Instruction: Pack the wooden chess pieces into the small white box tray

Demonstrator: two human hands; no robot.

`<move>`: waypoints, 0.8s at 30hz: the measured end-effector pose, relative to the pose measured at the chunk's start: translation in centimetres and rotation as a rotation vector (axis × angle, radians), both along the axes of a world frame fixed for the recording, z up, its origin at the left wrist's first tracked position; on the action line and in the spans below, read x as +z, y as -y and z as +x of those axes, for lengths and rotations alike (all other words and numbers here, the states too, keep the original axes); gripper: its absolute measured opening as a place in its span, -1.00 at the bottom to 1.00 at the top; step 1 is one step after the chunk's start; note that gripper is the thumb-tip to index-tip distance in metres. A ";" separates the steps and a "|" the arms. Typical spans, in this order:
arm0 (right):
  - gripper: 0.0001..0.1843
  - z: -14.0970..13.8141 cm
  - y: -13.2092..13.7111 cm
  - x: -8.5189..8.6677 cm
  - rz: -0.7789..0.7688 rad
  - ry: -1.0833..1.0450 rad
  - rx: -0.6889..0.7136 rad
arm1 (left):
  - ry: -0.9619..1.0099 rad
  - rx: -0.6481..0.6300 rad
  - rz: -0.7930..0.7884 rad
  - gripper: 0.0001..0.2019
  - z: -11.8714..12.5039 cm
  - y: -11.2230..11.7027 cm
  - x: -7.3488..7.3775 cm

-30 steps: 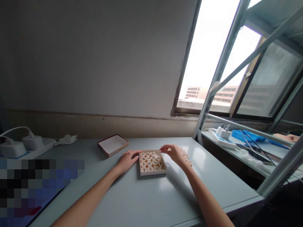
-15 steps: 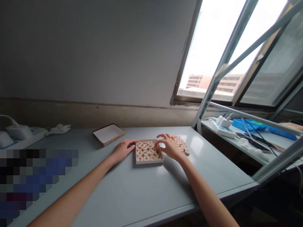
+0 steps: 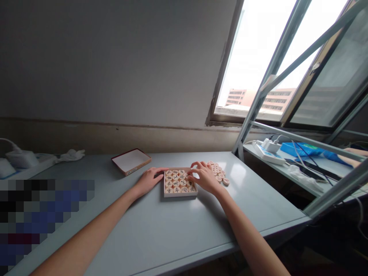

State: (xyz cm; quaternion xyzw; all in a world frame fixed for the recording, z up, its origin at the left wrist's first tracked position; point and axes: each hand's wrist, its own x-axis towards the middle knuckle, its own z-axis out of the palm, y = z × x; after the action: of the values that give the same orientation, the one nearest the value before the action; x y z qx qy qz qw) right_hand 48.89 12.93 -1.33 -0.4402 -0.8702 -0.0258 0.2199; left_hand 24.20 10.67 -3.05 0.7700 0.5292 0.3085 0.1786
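A shallow square box (image 3: 179, 194) on the grey table (image 3: 172, 234) holds several round wooden chess discs (image 3: 176, 181) with black characters. My left hand (image 3: 149, 179) lies flat against the box's left side, fingers stretched out. My right hand (image 3: 204, 177) rests over the box's right edge, thumb and forefinger pinched on a disc at the right side of the box, the other fingers curled. Several loose discs (image 3: 219, 173) lie on the table just right of that hand.
The box's lid (image 3: 131, 161) lies upturned at the back left. A white cloth (image 3: 71, 155) and white devices (image 3: 17, 159) sit far left. A metal rack (image 3: 276, 73) stands at the right, with a power strip (image 3: 266, 151) and a blue tray (image 3: 301, 148) on the adjoining shelf.
My right hand has come down from above the box's far right corner to its right edge. My left hand stays against the left side. The camera has shifted.
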 end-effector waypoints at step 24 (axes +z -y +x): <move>-0.83 3.0 -2.0 -0.4 0.046 -0.017 -0.351 | -0.004 0.000 0.005 -0.63 -0.1 0.1 -0.1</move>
State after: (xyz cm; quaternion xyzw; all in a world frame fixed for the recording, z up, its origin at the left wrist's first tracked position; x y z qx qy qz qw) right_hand 51.92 14.91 -1.73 -0.5802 -0.7774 -0.0802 0.2294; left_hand 24.13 10.61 -3.14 0.7709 0.5289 0.3085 0.1753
